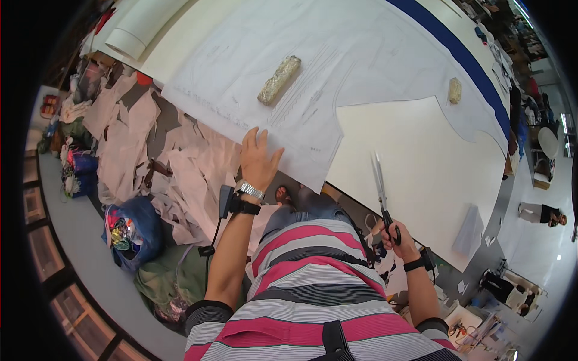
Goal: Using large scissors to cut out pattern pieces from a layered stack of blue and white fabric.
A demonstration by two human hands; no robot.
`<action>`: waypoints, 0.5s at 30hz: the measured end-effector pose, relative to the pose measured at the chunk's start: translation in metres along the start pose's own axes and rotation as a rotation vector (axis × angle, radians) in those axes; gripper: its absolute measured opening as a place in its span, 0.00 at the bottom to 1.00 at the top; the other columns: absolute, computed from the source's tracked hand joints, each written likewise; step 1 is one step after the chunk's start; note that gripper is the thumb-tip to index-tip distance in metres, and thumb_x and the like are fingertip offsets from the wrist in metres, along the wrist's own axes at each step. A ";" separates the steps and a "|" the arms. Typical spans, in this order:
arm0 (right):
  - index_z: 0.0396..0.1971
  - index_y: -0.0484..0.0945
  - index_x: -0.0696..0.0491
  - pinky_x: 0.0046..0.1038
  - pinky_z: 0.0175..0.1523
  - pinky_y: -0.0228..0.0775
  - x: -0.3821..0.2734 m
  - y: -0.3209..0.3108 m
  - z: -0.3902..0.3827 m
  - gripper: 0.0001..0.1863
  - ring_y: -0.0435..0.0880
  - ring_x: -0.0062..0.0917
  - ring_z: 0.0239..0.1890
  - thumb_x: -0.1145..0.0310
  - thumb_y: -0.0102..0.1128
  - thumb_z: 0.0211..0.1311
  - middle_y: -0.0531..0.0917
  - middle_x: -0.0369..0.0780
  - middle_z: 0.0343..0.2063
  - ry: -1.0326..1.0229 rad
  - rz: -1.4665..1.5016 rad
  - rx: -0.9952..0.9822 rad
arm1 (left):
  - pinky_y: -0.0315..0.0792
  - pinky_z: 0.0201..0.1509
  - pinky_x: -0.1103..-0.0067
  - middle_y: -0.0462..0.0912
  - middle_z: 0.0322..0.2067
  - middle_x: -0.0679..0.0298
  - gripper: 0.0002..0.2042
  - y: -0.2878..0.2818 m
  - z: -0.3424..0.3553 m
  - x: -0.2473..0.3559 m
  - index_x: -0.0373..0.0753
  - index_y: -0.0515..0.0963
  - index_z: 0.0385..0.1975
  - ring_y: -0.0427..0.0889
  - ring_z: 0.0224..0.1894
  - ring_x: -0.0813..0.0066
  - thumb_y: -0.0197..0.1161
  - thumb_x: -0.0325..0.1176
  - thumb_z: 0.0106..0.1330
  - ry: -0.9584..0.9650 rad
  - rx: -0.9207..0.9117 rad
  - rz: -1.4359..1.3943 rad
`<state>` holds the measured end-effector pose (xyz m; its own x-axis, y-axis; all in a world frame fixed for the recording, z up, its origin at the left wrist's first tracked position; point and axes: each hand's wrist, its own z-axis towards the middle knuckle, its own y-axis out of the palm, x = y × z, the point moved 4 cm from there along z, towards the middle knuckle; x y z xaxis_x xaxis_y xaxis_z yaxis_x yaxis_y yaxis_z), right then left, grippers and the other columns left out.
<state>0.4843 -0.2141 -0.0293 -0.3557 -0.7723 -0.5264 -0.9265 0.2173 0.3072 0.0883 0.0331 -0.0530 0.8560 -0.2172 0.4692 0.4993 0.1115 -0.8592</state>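
Observation:
My right hand [400,240] grips a pair of scissors [382,191] with black handles and long metal blades, which point away from me over the cream table top [415,156]. At the near edge of a large white paper sheet [241,66] with drawn lines, my left hand [259,161] has its fingers spread and holds nothing. Beyond it a long wrapped, yellowish block [279,80] lies on the sheet. A smaller block [454,91] rests farther right. The sheet has a cut, curved outline on its right side.
A paper roll [141,30] lies at the far left of the table. Pale scraps [192,162] heap on the floor to my left, by a blue bag [133,231] and a green sack [174,283]. One white offcut [468,231] sits near the right edge. Two people are off to the right.

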 end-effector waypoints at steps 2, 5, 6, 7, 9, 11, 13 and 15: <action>0.45 0.73 0.53 0.19 0.23 0.57 -0.007 -0.001 0.004 0.32 0.67 0.13 0.19 0.36 0.68 0.63 0.71 0.29 0.22 0.087 -0.023 -0.182 | 0.66 0.71 0.58 0.71 0.65 0.43 0.32 0.012 -0.002 0.007 0.28 0.74 0.62 0.68 0.68 0.43 0.74 0.42 0.62 -0.027 -0.038 0.020; 0.44 0.74 0.53 0.18 0.23 0.55 -0.022 -0.011 0.015 0.33 0.65 0.12 0.20 0.36 0.69 0.62 0.69 0.29 0.22 0.235 -0.028 -0.329 | 0.67 0.71 0.59 0.72 0.66 0.44 0.32 0.025 0.001 0.009 0.30 0.75 0.62 0.70 0.67 0.45 0.74 0.43 0.62 -0.085 -0.094 0.049; 0.44 0.74 0.53 0.18 0.23 0.55 -0.029 -0.016 0.019 0.33 0.65 0.12 0.20 0.36 0.69 0.62 0.69 0.29 0.22 0.248 -0.031 -0.334 | 0.65 0.72 0.60 0.72 0.65 0.43 0.33 0.027 0.002 0.012 0.29 0.75 0.61 0.69 0.68 0.45 0.74 0.44 0.61 -0.079 -0.084 0.062; 0.44 0.74 0.53 0.18 0.23 0.53 -0.035 -0.020 0.023 0.33 0.64 0.12 0.20 0.36 0.70 0.61 0.69 0.28 0.22 0.296 -0.020 -0.395 | 0.64 0.73 0.61 0.72 0.65 0.43 0.33 0.028 0.002 0.014 0.27 0.75 0.60 0.69 0.69 0.45 0.75 0.44 0.60 -0.072 -0.074 0.075; 0.43 0.76 0.53 0.18 0.23 0.51 -0.049 -0.023 0.031 0.33 0.62 0.11 0.19 0.36 0.70 0.61 0.67 0.27 0.21 0.369 -0.025 -0.482 | 0.64 0.73 0.61 0.73 0.65 0.43 0.33 0.028 0.003 0.014 0.27 0.75 0.60 0.70 0.69 0.45 0.75 0.45 0.60 -0.083 -0.079 0.101; 0.43 0.76 0.53 0.18 0.22 0.50 -0.057 -0.034 0.043 0.33 0.62 0.11 0.19 0.36 0.70 0.61 0.66 0.26 0.20 0.446 -0.019 -0.554 | 0.64 0.73 0.61 0.74 0.65 0.44 0.34 0.027 0.003 0.016 0.28 0.76 0.59 0.70 0.69 0.45 0.75 0.45 0.59 -0.096 -0.079 0.128; 0.41 0.76 0.53 0.18 0.22 0.48 -0.065 -0.037 0.053 0.31 0.60 0.10 0.18 0.38 0.70 0.63 0.63 0.26 0.18 0.537 -0.016 -0.630 | 0.63 0.74 0.59 0.75 0.65 0.45 0.34 0.028 0.003 0.016 0.29 0.76 0.59 0.69 0.70 0.46 0.76 0.45 0.58 -0.136 -0.127 0.112; 0.40 0.75 0.53 0.18 0.21 0.48 -0.077 -0.039 0.066 0.28 0.59 0.10 0.18 0.41 0.70 0.66 0.64 0.26 0.18 0.566 -0.092 -0.630 | 0.62 0.75 0.59 0.74 0.66 0.46 0.34 0.029 0.005 0.017 0.29 0.76 0.60 0.68 0.71 0.46 0.76 0.46 0.58 -0.151 -0.130 0.124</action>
<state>0.5400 -0.1234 -0.0533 -0.0115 -0.9892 -0.1463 -0.6480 -0.1040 0.7545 0.1182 0.0376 -0.0689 0.9250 -0.0607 0.3750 0.3758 0.0005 -0.9267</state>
